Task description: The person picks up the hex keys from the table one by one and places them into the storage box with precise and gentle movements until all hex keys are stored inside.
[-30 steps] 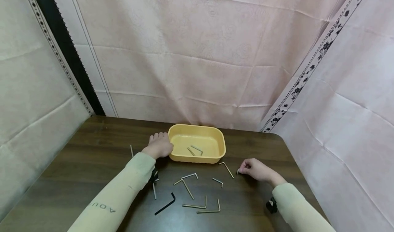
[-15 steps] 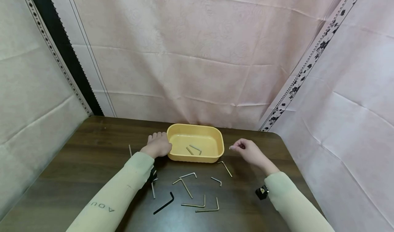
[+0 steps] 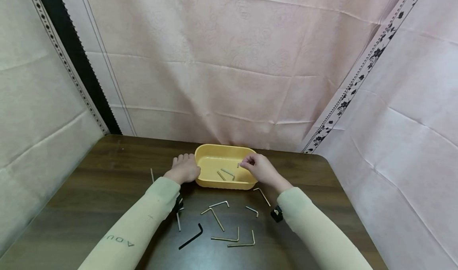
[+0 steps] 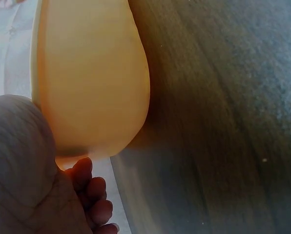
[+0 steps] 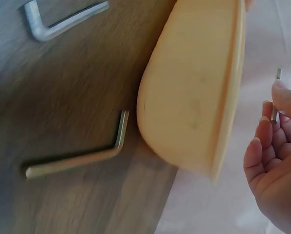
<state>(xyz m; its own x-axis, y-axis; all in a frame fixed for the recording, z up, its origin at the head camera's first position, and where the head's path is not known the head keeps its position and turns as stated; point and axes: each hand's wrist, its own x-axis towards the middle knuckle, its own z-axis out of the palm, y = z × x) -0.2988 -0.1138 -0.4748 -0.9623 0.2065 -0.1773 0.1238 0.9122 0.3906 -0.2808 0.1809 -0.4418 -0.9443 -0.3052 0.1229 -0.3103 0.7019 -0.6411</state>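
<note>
A yellow plastic bin (image 3: 222,185) stands at the back of the table with two hex keys (image 3: 228,172) lying inside. My left hand (image 3: 184,168) holds the bin's left end; in the left wrist view its thumb (image 4: 21,139) and curled fingers (image 4: 94,192) lie against the bin's wall. Over the bin's right part, my right hand (image 3: 260,168) pinches a small hex key (image 5: 275,114) between thumb and fingertips, above the rim. Most of that key is hidden by the fingers. Just in front of the bin's right corner lies a brass-coloured hex key (image 5: 77,162).
Several silver and brass-coloured hex keys, such as a short one (image 3: 252,210) and an L-shaped pair (image 3: 241,245), lie scattered before the bin. A black hex key (image 3: 191,238) rests near the left forearm. Behind the wooden table (image 3: 118,170) hangs a pale cloth (image 3: 229,83).
My right hand has lifted the small hex key from the table at the right and carried it left over the bin. The left hand has stayed at the bin's left end.
</note>
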